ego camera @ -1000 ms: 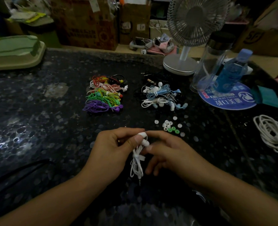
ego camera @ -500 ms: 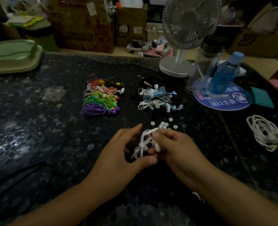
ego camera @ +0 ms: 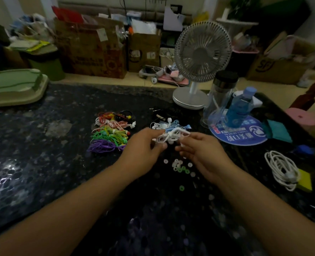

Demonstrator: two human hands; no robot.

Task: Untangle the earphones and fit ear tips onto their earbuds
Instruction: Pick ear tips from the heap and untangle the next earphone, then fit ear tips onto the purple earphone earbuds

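Both hands (ego camera: pixel 147 145) (ego camera: pixel 199 150) pinching the white earphones (ego camera: pixel 171 136), best teasing loops apart gently above the ear tips (ego camera: pixel 180 166).

Both arms are bare from the elbows down, with no sleeves showing, and the left hand (ego camera: pixel 143 146) and right hand (ego camera: pixel 202 154) wear no gloves.

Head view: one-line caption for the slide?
Both hands, left hand and right hand, hold a bundled white earphone above loose ear tips.
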